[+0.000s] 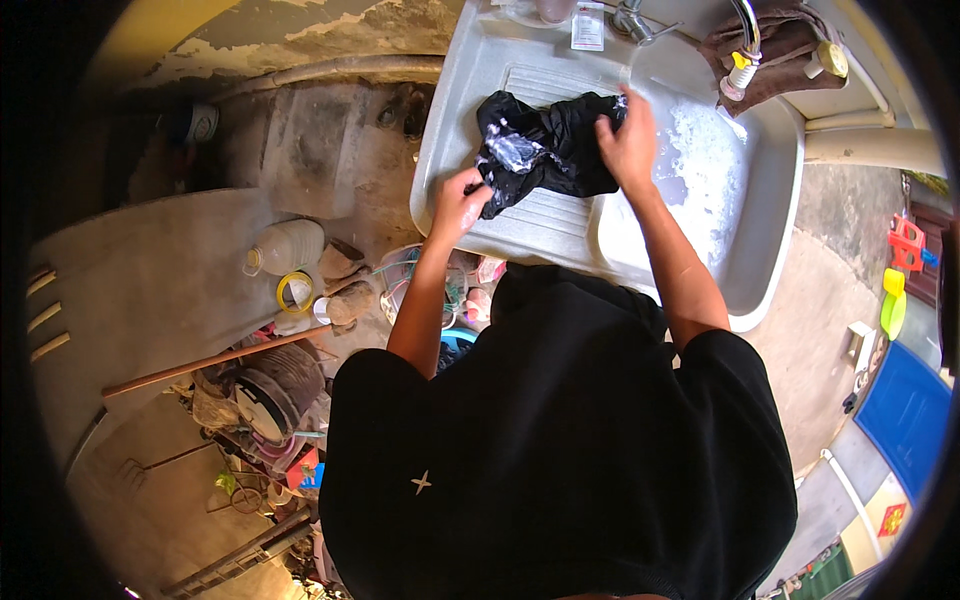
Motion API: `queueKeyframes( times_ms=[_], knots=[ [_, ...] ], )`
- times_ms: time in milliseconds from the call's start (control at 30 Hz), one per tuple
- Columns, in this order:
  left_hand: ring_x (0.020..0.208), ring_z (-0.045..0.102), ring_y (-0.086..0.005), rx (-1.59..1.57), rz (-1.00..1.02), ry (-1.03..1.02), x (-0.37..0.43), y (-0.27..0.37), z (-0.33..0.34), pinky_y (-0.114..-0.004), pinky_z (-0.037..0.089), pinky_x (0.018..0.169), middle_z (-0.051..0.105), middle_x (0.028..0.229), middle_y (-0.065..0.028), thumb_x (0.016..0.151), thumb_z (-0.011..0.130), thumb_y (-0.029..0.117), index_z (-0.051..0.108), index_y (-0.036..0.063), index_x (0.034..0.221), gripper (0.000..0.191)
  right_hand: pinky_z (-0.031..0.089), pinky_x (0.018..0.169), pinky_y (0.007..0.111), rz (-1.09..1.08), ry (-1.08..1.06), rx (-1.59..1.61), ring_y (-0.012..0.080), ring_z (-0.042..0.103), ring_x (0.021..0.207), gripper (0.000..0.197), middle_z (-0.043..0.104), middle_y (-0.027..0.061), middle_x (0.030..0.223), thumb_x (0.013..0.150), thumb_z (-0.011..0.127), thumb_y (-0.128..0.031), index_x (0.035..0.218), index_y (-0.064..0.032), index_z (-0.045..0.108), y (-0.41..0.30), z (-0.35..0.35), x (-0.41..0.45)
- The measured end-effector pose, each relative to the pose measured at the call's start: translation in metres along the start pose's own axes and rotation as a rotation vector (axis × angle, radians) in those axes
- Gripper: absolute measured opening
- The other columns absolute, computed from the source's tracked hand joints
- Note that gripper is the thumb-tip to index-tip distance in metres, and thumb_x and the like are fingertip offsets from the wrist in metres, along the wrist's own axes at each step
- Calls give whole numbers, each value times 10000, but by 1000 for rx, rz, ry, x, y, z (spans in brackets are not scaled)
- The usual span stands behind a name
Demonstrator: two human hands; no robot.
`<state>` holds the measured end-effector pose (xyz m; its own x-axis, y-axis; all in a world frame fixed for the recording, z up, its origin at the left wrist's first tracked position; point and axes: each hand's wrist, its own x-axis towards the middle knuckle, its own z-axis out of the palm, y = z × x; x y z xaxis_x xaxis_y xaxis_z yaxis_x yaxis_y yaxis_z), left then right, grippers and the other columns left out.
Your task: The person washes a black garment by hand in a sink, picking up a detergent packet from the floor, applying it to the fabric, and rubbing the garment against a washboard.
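Note:
A wet black cloth garment (574, 142) lies on the ribbed washboard (555, 217) of a grey laundry sink, with white suds on its left part. My left hand (459, 201) grips the garment's lower left edge. At its right end, beside the basin, my right hand (630, 142) is on the cloth with fingers bent; the thumb stands apart, and part of the cloth is hidden behind the hand. Foamy water (697, 172) fills the basin to the right of the washboard.
A faucet (746, 45) hangs over the basin's far side, near a brown cloth (776, 56). A printed sachet (587, 26) and a metal tap (634, 26) are at the sink's back edge. A plastic jug (289, 247) and a basket (412, 277) stand below on the left.

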<state>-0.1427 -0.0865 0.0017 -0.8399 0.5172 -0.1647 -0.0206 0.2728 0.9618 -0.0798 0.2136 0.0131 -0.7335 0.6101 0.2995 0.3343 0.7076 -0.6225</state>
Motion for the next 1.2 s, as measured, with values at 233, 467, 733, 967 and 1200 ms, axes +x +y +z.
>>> queueKeyframes(
  times_ms=[233, 467, 733, 967, 1200],
  knots=[
    [655, 420, -81, 40, 63, 241, -3, -7, 1, -300, 364, 579, 435, 653, 5, 827, 641, 76, 510, 19, 741, 166, 521, 926, 441, -435, -597, -76, 345, 660, 1052, 355, 726, 137, 1008, 813, 733, -283, 1120, -104, 728, -31, 16, -23],
    [691, 367, -44, -176, 171, 486, 25, 33, -18, -240, 307, 599, 406, 720, 80, 902, 674, 47, 466, 59, 723, 275, 503, 802, 248, 68, -390, 586, 97, 644, 846, 222, 720, 30, 928, 910, 626, 2, 1124, 21, 683, -59, -12, 29],
    [744, 527, -125, 115, 165, 289, 37, 29, -46, -276, 443, 708, 567, 770, -26, 839, 672, 17, 577, -3, 873, 102, 526, 889, 336, -175, -334, 621, 254, 690, 955, 314, 711, 122, 1050, 806, 637, -50, 1117, -35, 679, -71, -43, -18],
    [1025, 665, -336, 639, 372, 391, 16, 32, -4, -404, 504, 923, 707, 1075, -130, 822, 693, 94, 650, 56, 1015, 201, 529, 896, 448, -168, -654, 212, 380, 664, 1011, 334, 695, 169, 1079, 806, 685, -121, 1139, -98, 694, -21, -9, -97],
    [1404, 457, -348, 802, 556, 4, 9, 6, 91, -496, 302, 1191, 549, 1439, -211, 973, 609, 327, 586, 30, 1357, 487, 517, 827, 500, -112, -602, 254, 418, 660, 925, 228, 687, 216, 946, 845, 668, -196, 994, -28, 627, -27, -6, -94]
  ],
)
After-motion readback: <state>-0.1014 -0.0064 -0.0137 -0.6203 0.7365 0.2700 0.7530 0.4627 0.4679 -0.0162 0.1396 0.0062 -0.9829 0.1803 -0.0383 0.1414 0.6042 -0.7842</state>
